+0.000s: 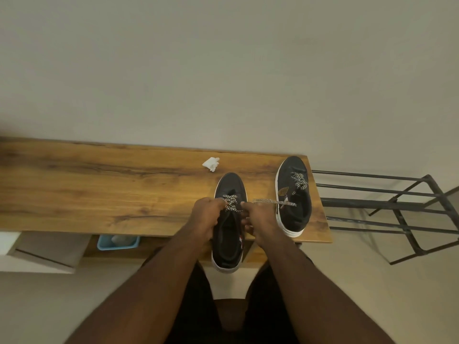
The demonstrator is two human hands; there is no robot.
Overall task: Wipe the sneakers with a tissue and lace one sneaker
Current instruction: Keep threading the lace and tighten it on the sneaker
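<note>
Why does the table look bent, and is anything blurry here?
Head view: the wide lens bows the table edges and stretches the forearms; the far left end is smeared and dim. The sneaker between the left hand and right hand is fairly sharp; soft, even light, no glare.

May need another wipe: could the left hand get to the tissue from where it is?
Probably yes. The tissue lies alone on the table, just beyond the sneaker toe, nothing between. But the left hand grips the lace and must let go first.
</note>
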